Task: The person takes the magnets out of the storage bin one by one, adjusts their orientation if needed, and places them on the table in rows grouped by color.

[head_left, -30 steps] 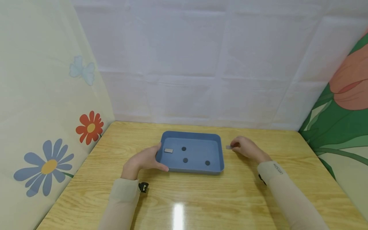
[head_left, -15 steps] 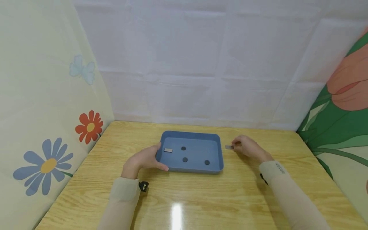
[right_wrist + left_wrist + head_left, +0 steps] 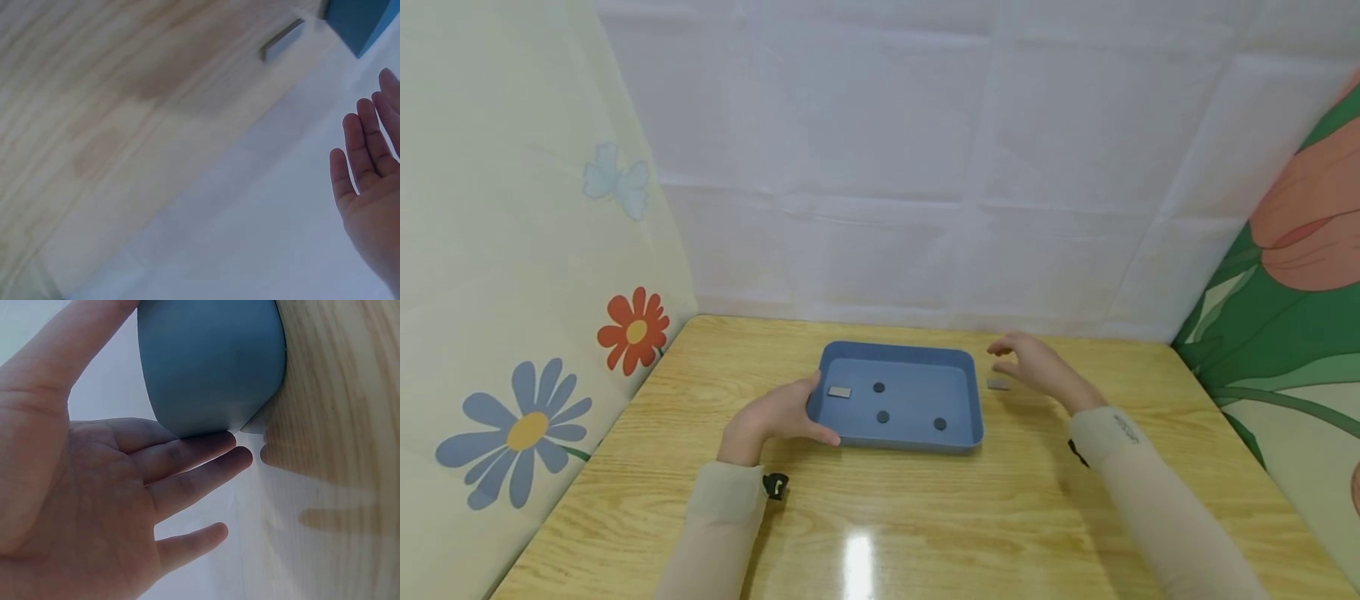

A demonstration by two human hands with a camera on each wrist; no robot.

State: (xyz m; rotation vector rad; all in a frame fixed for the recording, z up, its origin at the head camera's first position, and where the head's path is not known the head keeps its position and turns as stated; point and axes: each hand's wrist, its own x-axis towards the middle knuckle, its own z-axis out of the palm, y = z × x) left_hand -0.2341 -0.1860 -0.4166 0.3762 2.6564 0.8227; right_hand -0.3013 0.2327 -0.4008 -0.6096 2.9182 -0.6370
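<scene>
A shallow blue tray [image 3: 917, 392] lies on the table, its left end held between the thumb and fingers of my left hand [image 3: 778, 412]. In the left wrist view, the fingers [image 3: 197, 450] lie nearly straight along the tray's outer wall [image 3: 212, 369]. Inside the tray are a small silvery rectangular block [image 3: 839, 392] and several dark round discs [image 3: 883, 417]. A similar grey block [image 3: 998, 384] lies on the wood just right of the tray. Above and behind it hovers my right hand [image 3: 1033, 367], fingers apart and holding nothing; the right wrist view shows that block [image 3: 282, 40] away from the fingers.
The wooden table [image 3: 910, 525] ends at a white cloth backdrop [image 3: 880, 167]. Flower-printed cloth panels stand at the left [image 3: 535, 275] and right [image 3: 1285, 333].
My right hand has let go of the small grey block and moved up and slightly left, its fingers spreading. The block stays on the table; my left hand and the tray are still.
</scene>
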